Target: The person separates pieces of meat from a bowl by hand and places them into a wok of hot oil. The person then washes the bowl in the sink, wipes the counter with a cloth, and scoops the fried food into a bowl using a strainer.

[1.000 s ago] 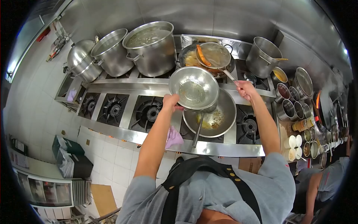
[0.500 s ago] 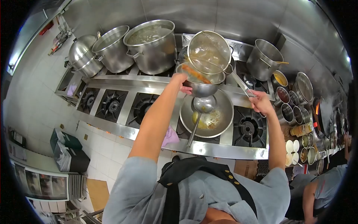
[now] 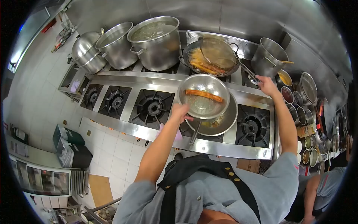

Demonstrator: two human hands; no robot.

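My left hand [image 3: 181, 113] grips the rim of a perforated metal bowl [image 3: 197, 106], its fingers closed on the left edge. A long orange-brown fried piece [image 3: 204, 95] lies in the bowl. Beneath the bowl is a large steel wok [image 3: 227, 125] with some oily bits inside and a ladle [image 3: 195, 134] whose handle points toward me. My right hand [image 3: 267, 86] is closed round the handle of a round mesh strainer [image 3: 218, 52], which is over the dark rear pan [image 3: 192, 48]. Bubbling oil and another long orange piece [image 3: 203, 68] show in that pan.
Large stock pots [image 3: 154, 44] stand at the back left, and a tall pot [image 3: 266, 58] at the back right. Bare burners [image 3: 154, 108] flank the wok. Sauce containers [image 3: 285, 78] line the right side. A co-worker's arm [image 3: 310, 198] shows at the lower right.
The fried piece has passed from the strainer into the bowl. The strainer has swung back over the rear pan, and the bowl, raised toward the strainer, has come back nearer me.
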